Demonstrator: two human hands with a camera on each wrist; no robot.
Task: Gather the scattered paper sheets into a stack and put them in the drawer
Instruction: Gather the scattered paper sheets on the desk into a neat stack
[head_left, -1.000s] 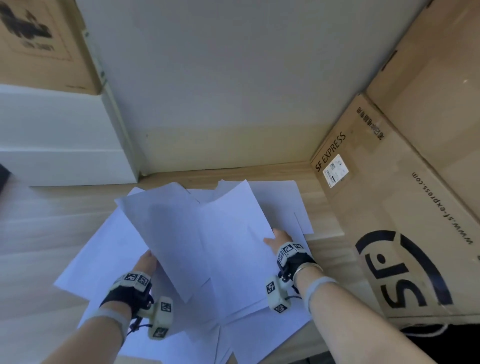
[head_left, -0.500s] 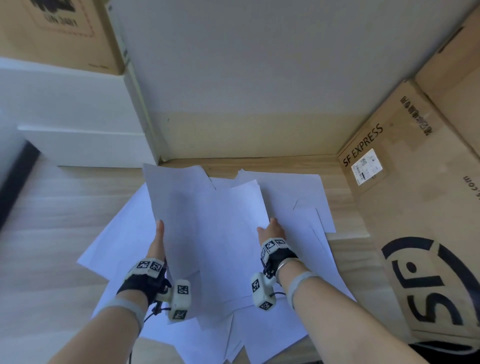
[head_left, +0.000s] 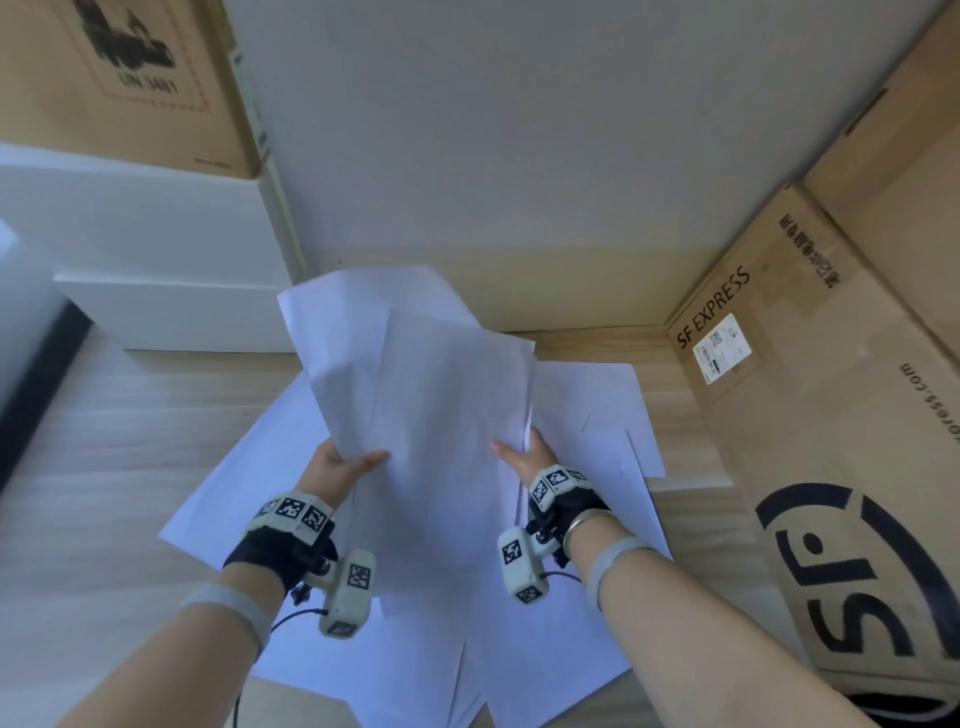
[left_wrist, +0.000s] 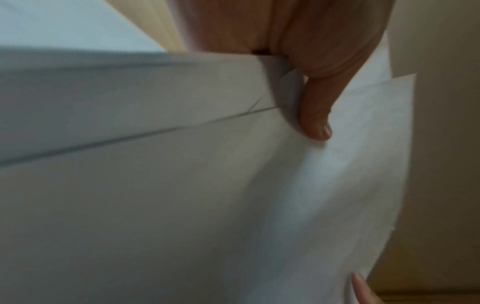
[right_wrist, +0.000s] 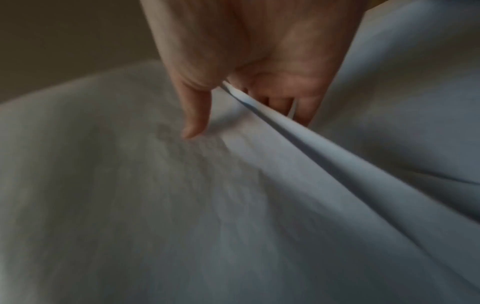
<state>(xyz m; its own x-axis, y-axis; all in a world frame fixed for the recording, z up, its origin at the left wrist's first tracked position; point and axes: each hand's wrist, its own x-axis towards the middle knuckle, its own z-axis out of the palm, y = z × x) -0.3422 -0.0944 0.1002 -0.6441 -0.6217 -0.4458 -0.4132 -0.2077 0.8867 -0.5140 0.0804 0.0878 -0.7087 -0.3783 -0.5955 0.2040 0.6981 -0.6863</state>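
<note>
A bunch of white paper sheets (head_left: 415, 389) is raised off the wooden floor, tilted up toward the wall. My left hand (head_left: 343, 467) pinches its left edge, thumb (left_wrist: 315, 121) on top and fingers underneath. My right hand (head_left: 524, 457) pinches the right edge, thumb (right_wrist: 194, 123) on top of the sheets (right_wrist: 182, 205). Several more sheets (head_left: 587, 415) lie scattered flat on the floor below and around my wrists. A white drawer unit (head_left: 156, 291) stands at the left against the wall; whether a drawer is pulled out I cannot tell.
A large SF Express cardboard box (head_left: 810, 415) fills the right side. Another cardboard box (head_left: 119, 78) sits on top of the white unit. The grey wall (head_left: 519, 156) is straight ahead. Bare wooden floor (head_left: 93, 467) lies to the left.
Both hands have closed onto the sheets' side edges and lifted them off the floor, tilting the top edge up toward the wall. The view has shifted left.
</note>
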